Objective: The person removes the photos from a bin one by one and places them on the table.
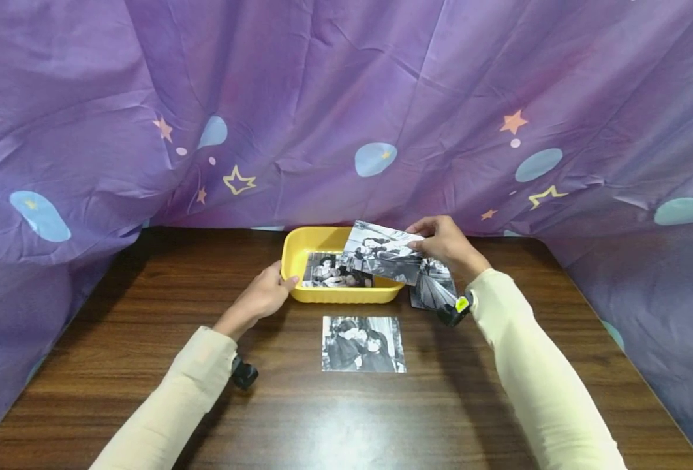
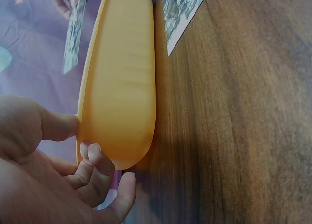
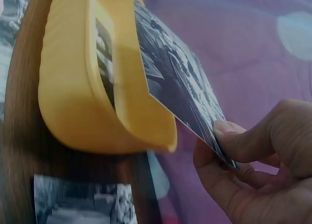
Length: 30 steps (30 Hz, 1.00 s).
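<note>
A yellow plastic tray (image 1: pixel 346 296) stands near the table's back edge. My left hand (image 1: pixel 266 292) grips its left end, with the thumb on the rim (image 2: pixel 79 127) and the fingers around the outside wall. My right hand (image 1: pixel 443 243) pinches a black-and-white photo (image 1: pixel 382 251) by its right edge, thumb on the picture side, tilted above the tray's right part. Inside the tray lies another black-and-white photo (image 1: pixel 325 271), partly covered in the head view by the held one.
In front of the tray a photo of people (image 1: pixel 363 344) lies flat on the wooden table (image 1: pixel 288 418). To the tray's right, another photo (image 1: pixel 434 287) lies partly under my right hand and wrist camera. A purple patterned cloth (image 1: pixel 323 98) hangs behind the table.
</note>
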Each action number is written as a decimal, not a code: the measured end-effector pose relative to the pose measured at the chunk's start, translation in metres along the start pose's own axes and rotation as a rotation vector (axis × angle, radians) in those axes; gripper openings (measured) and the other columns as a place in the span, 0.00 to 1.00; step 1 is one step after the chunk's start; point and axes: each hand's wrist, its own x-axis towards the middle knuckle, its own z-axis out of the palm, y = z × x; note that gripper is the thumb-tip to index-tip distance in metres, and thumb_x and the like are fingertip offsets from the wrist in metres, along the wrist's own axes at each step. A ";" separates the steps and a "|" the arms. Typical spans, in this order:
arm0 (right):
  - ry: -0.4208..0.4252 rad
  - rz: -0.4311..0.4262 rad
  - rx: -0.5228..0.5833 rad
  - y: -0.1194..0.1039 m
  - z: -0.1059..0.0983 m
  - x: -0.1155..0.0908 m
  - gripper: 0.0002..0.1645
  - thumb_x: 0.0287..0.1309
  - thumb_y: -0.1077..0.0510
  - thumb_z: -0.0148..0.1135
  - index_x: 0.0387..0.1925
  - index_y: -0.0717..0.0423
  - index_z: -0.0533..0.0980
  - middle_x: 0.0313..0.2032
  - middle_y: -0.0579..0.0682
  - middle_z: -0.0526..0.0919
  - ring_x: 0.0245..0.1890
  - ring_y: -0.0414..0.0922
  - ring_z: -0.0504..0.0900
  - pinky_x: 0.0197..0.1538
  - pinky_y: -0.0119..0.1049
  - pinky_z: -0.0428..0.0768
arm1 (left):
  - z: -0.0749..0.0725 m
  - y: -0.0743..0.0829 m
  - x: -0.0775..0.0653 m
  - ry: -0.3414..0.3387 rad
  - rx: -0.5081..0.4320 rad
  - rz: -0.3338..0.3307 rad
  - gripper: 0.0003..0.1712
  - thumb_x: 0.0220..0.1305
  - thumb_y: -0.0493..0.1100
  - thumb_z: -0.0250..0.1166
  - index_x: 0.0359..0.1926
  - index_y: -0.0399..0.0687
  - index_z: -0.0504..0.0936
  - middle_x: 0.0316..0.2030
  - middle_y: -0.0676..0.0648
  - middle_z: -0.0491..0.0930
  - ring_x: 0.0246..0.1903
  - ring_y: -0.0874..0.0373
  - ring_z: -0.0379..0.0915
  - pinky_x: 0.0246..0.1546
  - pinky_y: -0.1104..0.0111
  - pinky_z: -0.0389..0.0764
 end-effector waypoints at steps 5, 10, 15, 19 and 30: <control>-0.006 0.045 0.014 0.015 -0.017 -0.010 0.18 0.58 0.72 0.65 0.51 0.75 0.77 0.33 0.54 0.81 0.28 0.37 0.76 0.32 0.28 0.78 | 0.000 -0.001 0.000 0.010 0.004 0.014 0.27 0.78 0.42 0.53 0.70 0.33 0.65 0.56 0.34 0.78 0.60 0.42 0.69 0.66 0.47 0.64; 0.003 0.084 0.034 0.033 -0.036 -0.021 0.21 0.61 0.70 0.65 0.54 0.76 0.74 0.34 0.52 0.80 0.30 0.36 0.76 0.35 0.29 0.78 | 0.000 -0.001 0.000 0.007 -0.002 0.013 0.27 0.78 0.42 0.53 0.71 0.33 0.65 0.56 0.34 0.78 0.59 0.42 0.69 0.66 0.47 0.64; 0.040 0.119 0.049 0.055 -0.062 -0.035 0.22 0.64 0.68 0.61 0.57 0.78 0.71 0.34 0.48 0.80 0.30 0.35 0.77 0.35 0.30 0.79 | 0.000 0.000 0.000 0.002 -0.005 0.017 0.27 0.78 0.42 0.52 0.71 0.33 0.64 0.57 0.34 0.78 0.60 0.43 0.69 0.67 0.47 0.63; 0.097 0.168 0.073 0.076 -0.078 -0.049 0.23 0.64 0.69 0.59 0.57 0.79 0.69 0.34 0.46 0.79 0.30 0.35 0.78 0.35 0.31 0.81 | 0.000 0.000 0.000 0.006 0.012 0.009 0.27 0.78 0.42 0.53 0.71 0.33 0.65 0.52 0.35 0.79 0.56 0.43 0.70 0.63 0.47 0.67; 0.256 0.272 0.401 0.123 -0.088 -0.076 0.15 0.62 0.76 0.57 0.49 0.75 0.66 0.30 0.47 0.78 0.29 0.35 0.81 0.36 0.32 0.84 | 0.001 -0.003 0.001 0.013 0.044 0.018 0.25 0.78 0.43 0.52 0.68 0.33 0.67 0.47 0.37 0.80 0.52 0.45 0.71 0.59 0.48 0.69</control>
